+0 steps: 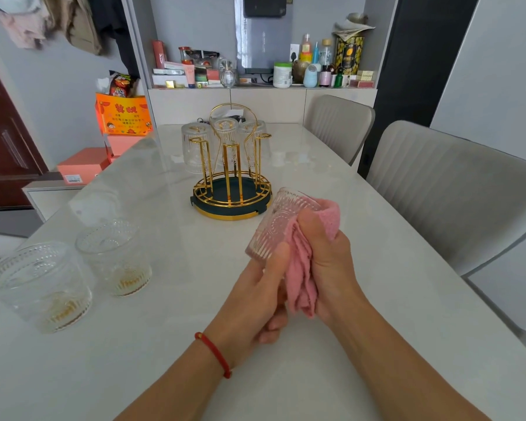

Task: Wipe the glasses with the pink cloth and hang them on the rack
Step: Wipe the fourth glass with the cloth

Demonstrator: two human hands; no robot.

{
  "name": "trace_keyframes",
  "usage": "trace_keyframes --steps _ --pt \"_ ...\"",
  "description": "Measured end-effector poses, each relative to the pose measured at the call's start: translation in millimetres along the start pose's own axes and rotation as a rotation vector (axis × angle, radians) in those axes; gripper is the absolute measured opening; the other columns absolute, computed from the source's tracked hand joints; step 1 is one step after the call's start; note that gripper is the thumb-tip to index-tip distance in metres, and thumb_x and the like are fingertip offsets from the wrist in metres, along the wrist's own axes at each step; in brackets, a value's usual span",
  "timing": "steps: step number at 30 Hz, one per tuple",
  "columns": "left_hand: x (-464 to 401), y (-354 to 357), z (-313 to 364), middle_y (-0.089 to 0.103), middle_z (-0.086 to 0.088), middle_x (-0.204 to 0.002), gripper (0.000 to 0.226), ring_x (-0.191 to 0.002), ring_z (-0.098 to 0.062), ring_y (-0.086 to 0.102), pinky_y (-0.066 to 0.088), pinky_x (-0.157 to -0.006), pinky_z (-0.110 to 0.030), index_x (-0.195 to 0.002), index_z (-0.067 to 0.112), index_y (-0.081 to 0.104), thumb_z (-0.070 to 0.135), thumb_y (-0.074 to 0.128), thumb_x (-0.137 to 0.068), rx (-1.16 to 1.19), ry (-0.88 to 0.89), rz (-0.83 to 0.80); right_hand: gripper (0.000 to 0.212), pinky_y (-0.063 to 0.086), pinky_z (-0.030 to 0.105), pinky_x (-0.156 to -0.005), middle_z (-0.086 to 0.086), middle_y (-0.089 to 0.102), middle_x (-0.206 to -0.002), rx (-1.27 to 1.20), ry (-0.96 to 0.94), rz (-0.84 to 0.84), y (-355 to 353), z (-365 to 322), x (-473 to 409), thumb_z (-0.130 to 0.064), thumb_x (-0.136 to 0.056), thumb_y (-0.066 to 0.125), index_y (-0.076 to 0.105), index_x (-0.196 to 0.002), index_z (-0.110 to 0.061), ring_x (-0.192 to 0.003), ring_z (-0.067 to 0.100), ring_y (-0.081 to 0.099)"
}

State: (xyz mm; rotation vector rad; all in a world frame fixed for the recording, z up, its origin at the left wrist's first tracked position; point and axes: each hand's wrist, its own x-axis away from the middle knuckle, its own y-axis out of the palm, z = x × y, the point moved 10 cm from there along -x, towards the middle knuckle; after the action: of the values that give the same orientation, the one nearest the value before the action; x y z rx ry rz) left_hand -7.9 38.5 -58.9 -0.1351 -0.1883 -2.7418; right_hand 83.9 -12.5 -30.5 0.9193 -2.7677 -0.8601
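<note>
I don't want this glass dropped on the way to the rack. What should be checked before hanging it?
1. Left hand grips the glass: ok.
2. Right hand holds the pink cloth against the glass: ok.
3. Glass wiped dry: cannot tell.
4. Free peg on the rack: ok, front pegs bare.
5. Path to the rack unobstructed: ok.
6. Two glasses left on the table: not ok, unwiped.

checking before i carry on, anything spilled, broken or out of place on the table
Nothing stands out. Two glasses stand upright on the table, three hang upside down on the rack, and the held glass looks intact.
</note>
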Motion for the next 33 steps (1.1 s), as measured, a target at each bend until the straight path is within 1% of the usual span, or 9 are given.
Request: trace_keyframes --steps 6,11,14,18,20,24,29,31,33 --pt "-0.9 -23.5 10.5 0.039 -0.004 -0.068 0.067 -0.044 -0.015 0.032 0.026 -0.041 -0.021 -0.082 0.016 0.045 0.079 0.064 -0.075 -0.116 0.095 0.133 0.078 0.051 0.061 -0.099 0.024 0.071 -0.117 -0.026 0.0 -0.005 -4.9 1.5 -0.6 -0.046 -0.064 0.09 0.064 -0.127 -0.009 -0.11 0.041 0.069" --pt "4.4 3.7 -15.3 0.026 0.001 -0.067 0.065 -0.045 -0.011 0.019 0.013 -0.038 -0.016 -0.079 0.019 0.046 0.083 0.058 -0.078 0.309 -0.177 -0.13 0.092 0.054 0.053 -0.093 0.027 0.067 -0.111 0.002 0.199 -0.075 -3.6 17.3 -1.8 -0.059 -0.052 0.093 0.068 -0.121 -0.004 -0.097 0.04 0.068" --pt "14.8 27.3 -15.0 0.024 0.001 -0.07 0.072 -0.044 -0.01 0.022 0.019 -0.033 -0.017 -0.088 0.014 0.047 0.085 0.049 -0.082 0.529 -0.324 -0.375 0.101 0.052 0.05 -0.094 0.027 0.065 -0.115 -0.032 0.263 -0.096 -3.6 20.2 -0.1 -0.061 -0.046 0.095 0.067 -0.124 -0.003 -0.103 0.039 0.064" --pt "6.6 14.5 -15.5 0.044 -0.008 -0.075 0.083 -0.044 -0.013 0.029 0.021 -0.036 -0.017 -0.093 0.01 0.053 0.092 0.045 -0.078 0.238 -0.236 -0.226 0.069 0.055 0.061 -0.093 0.024 0.07 -0.103 -0.03 0.127 -0.013 -8.9 6.4 -2.4 -0.054 -0.057 0.093 0.075 -0.104 -0.007 -0.095 0.039 0.069" --pt "1.2 -1.7 -8.6 0.048 -0.006 -0.077 0.079 -0.045 -0.014 0.033 0.023 -0.039 -0.019 -0.094 0.014 0.052 0.089 0.057 -0.072 0.047 -0.101 -0.06 0.048 0.061 0.051 -0.08 0.021 0.073 -0.098 -0.051 0.077 0.004 -8.1 0.3 -2.2 -0.043 -0.07 0.086 0.075 -0.101 -0.008 -0.088 0.036 0.072" --pt "3.5 2.1 -8.6 0.036 -0.002 -0.07 0.077 -0.043 -0.012 0.03 0.018 -0.038 -0.017 -0.094 0.011 0.046 0.083 0.062 -0.071 0.165 -0.097 -0.072 0.081 0.059 0.051 -0.081 0.023 0.072 -0.101 -0.014 0.088 -0.033 -5.3 2.7 -2.6 -0.056 -0.052 0.094 0.071 -0.111 -0.004 -0.09 0.038 0.072" --pt "16.6 25.6 -11.5 0.026 -0.001 -0.071 0.076 -0.045 -0.011 0.02 0.018 -0.034 -0.017 -0.094 0.01 0.048 0.085 0.049 -0.084 0.488 -0.292 -0.421 0.096 0.06 0.043 -0.071 0.018 0.068 -0.084 0.053 0.272 -0.16 1.3 24.5 5.9 -0.065 -0.038 0.095 0.067 -0.107 -0.004 -0.076 0.033 0.069" --pt "20.5 26.2 -6.8 0.031 -0.001 -0.071 0.075 -0.044 -0.011 0.023 0.021 -0.033 -0.017 -0.086 0.009 0.056 0.083 0.05 -0.085 0.569 -0.325 -0.493 0.102 0.062 0.048 -0.074 0.026 0.07 -0.096 0.027 0.302 -0.179 5.6 27.4 9.8 -0.061 -0.044 0.095 0.063 -0.119 0.0 -0.087 0.039 0.072" --pt "17.1 21.4 -5.0 0.036 -0.004 -0.071 0.076 -0.042 -0.011 0.025 0.019 -0.034 -0.017 -0.088 0.009 0.058 0.084 0.051 -0.085 0.511 -0.311 -0.415 0.093 0.061 0.055 -0.08 0.036 0.067 -0.111 0.043 0.263 -0.117 0.9 25.2 6.2 -0.058 -0.052 0.093 0.064 -0.12 -0.001 -0.097 0.047 0.07"
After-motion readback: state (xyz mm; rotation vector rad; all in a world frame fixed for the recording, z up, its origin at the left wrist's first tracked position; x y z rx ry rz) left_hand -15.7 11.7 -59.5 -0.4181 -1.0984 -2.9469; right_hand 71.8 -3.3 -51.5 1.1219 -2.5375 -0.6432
